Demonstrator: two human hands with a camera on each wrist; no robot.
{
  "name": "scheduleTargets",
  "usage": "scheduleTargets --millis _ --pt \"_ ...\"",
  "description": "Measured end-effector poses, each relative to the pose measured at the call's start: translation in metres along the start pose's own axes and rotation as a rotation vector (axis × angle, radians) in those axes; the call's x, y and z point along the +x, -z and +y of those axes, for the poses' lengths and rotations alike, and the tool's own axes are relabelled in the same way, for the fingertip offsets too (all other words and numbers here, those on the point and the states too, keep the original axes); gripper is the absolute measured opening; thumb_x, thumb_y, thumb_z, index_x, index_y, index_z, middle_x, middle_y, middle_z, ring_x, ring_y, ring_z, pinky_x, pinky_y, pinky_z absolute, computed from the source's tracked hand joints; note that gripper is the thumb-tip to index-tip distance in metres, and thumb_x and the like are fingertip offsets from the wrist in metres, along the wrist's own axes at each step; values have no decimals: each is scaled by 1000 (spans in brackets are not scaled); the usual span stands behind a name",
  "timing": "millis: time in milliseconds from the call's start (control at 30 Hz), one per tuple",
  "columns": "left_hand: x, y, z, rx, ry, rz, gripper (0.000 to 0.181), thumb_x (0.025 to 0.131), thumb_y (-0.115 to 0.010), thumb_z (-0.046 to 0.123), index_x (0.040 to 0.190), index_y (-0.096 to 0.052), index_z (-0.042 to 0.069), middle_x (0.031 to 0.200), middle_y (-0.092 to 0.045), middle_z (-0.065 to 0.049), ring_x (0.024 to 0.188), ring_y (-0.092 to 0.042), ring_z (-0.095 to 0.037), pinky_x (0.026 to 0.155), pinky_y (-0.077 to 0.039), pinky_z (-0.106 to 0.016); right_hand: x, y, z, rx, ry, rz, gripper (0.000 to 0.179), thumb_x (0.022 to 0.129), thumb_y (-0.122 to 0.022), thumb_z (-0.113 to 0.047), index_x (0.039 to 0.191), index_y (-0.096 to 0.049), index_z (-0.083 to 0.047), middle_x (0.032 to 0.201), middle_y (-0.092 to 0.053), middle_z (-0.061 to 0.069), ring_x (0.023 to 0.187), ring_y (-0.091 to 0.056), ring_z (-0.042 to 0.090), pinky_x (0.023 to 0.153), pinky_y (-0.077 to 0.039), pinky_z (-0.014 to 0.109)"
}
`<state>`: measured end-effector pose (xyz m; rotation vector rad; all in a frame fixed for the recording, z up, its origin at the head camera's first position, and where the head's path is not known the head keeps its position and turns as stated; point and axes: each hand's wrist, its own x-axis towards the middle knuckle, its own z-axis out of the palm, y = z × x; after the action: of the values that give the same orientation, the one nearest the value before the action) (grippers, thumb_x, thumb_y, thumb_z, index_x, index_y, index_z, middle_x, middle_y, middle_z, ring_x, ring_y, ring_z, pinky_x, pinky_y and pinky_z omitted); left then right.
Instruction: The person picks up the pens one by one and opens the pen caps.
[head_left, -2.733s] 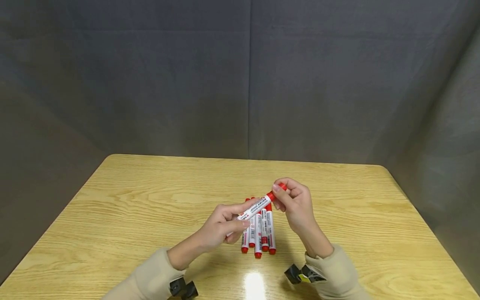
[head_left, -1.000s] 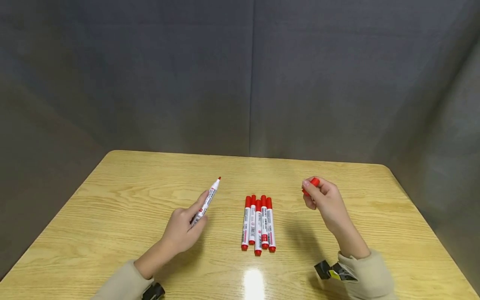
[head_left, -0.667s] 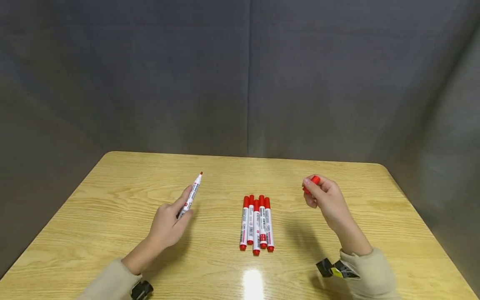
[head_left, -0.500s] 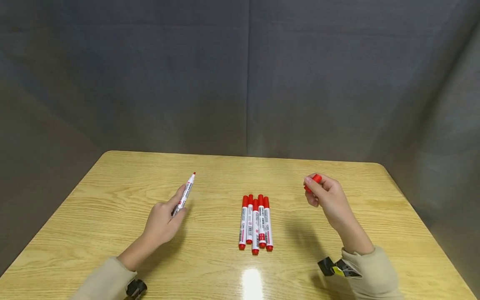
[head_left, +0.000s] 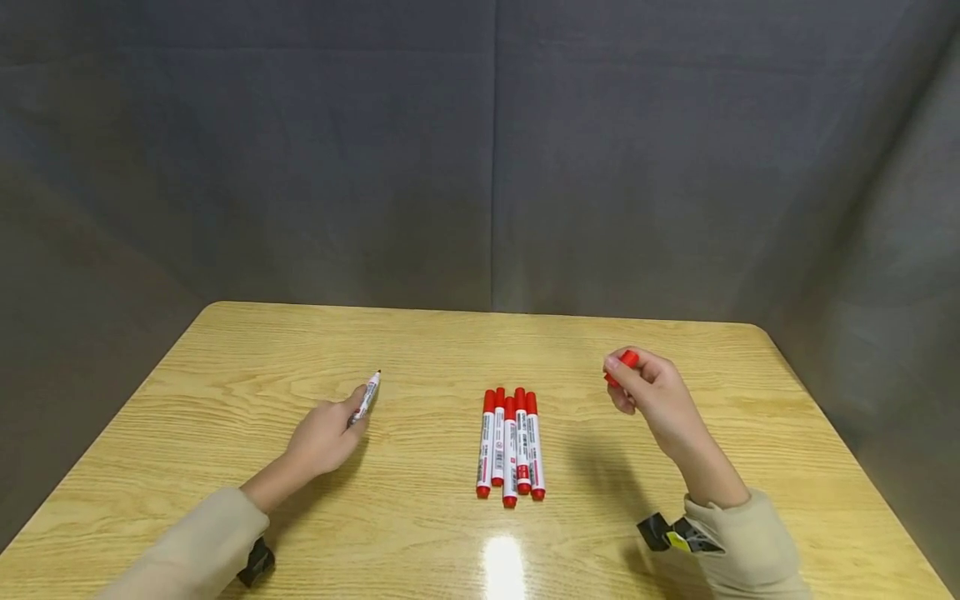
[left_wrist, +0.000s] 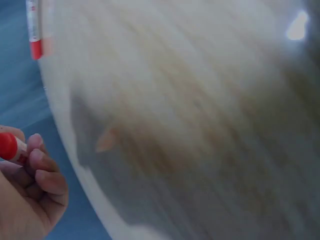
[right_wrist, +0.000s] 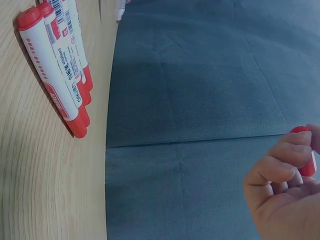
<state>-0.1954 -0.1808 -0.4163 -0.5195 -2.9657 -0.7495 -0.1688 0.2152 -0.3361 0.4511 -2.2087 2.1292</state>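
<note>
At left, a person's left grip clasps an uncapped marker over the tabletop, tip pointing away. At center, five capped markers lie closely side by side. At right, the right grip pinches a red cap, well apart from the marker. One uncapping looks done; five are still capped, and neither held piece is set down.

Wood-grain table is carrying five red-capped white markers.
Markers are lying flat in a side-by-side row, roughly midway between left and right edges, well in from the far edge; caps are pointing to the far edge, ends staggering slightly. Both far corners are showing rounded; glare is shining nearer the viewer.
</note>
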Motion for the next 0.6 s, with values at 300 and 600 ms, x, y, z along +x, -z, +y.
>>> scheduleTargets --millis 300,600 --pt "3 -8 -6 45 29 -105 52 91 -45 11 134 -34 -14 45 -34 4 34 -22 -4 34 -19 -18 -1 2 -1 -26 -16 -12 25 95 -50 -14 71 -50 -8 59 -41 -1 51 -34 13 49 -29 26" --pt "3 -8 -3 144 18 -108 59 87 -55 14 134 -35 -15 44 -37 3 34 -23 -3 33 -19 -17 -2 4 -5 -51 -32 -22 25 95 -51 -12 71 -48 -7 61 -40 0 52 -33 14 50 -29 26"
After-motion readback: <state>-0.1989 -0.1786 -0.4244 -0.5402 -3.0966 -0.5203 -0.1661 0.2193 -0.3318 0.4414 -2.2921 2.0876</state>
